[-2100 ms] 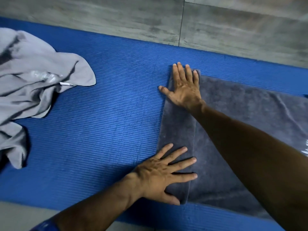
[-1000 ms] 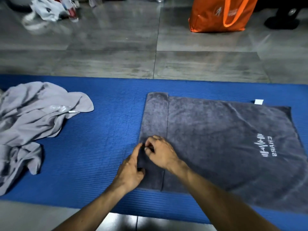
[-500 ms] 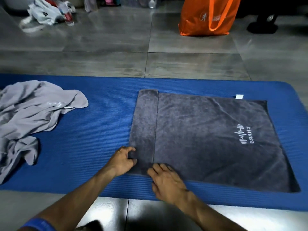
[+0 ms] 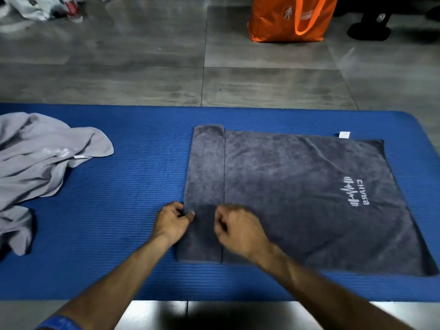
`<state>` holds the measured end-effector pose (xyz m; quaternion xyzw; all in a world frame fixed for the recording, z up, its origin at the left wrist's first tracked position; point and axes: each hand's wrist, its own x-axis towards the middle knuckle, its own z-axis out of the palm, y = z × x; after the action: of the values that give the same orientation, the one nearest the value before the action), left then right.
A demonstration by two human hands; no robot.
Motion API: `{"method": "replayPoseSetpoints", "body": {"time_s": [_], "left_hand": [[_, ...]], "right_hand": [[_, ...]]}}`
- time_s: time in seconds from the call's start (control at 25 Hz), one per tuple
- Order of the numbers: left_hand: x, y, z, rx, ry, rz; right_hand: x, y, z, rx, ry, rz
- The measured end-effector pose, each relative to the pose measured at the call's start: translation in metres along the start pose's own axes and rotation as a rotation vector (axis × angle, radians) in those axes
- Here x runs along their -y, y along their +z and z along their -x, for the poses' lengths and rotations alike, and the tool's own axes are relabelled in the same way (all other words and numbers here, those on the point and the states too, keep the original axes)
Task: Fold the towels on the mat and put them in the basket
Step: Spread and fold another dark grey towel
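A dark grey towel (image 4: 297,186) with a white logo lies flat on the blue mat (image 4: 123,210), its left edge folded over into a narrow strip (image 4: 207,170). My left hand (image 4: 172,222) pinches the strip's outer left edge near the front. Over the strip's inner edge is my right hand (image 4: 238,228), fingers curled; it is blurred and its hold is unclear. A crumpled light grey towel (image 4: 40,163) sits at the mat's left end. No basket is in view.
Grey tiled floor (image 4: 154,79) surrounds the mat. An orange bag (image 4: 290,17) stands on the floor at the back right, with a dark object (image 4: 369,29) beside it. Clutter (image 4: 35,8) lies at the back left.
Both hands have moved up from the towel's front edge onto the folded strip. The left now pinches its outer edge; the right has curled over its inner edge.
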<state>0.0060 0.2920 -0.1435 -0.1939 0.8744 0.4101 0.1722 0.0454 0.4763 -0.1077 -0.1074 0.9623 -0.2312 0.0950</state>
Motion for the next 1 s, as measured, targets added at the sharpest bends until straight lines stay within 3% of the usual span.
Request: {"method": "replayPoseSetpoints", "body": {"time_s": [0.32, 0.52, 0.68, 1.0], "left_hand": [[0.008, -0.008, -0.007, 0.113, -0.01, 0.066], [0.014, -0.01, -0.009, 0.137, 0.041, 0.041], [0.012, -0.015, -0.009, 0.169, 0.05, 0.052], [0.031, -0.05, 0.001, 0.025, 0.089, -0.022]], "right_hand": [[0.016, -0.015, -0.129, 0.041, 0.146, 0.061], [0.037, 0.002, -0.171, 0.175, 0.168, 0.092], [0.046, 0.013, -0.178, 0.11, 0.201, 0.181], [0.063, 0.025, -0.178, -0.01, 0.281, -0.331]]}}
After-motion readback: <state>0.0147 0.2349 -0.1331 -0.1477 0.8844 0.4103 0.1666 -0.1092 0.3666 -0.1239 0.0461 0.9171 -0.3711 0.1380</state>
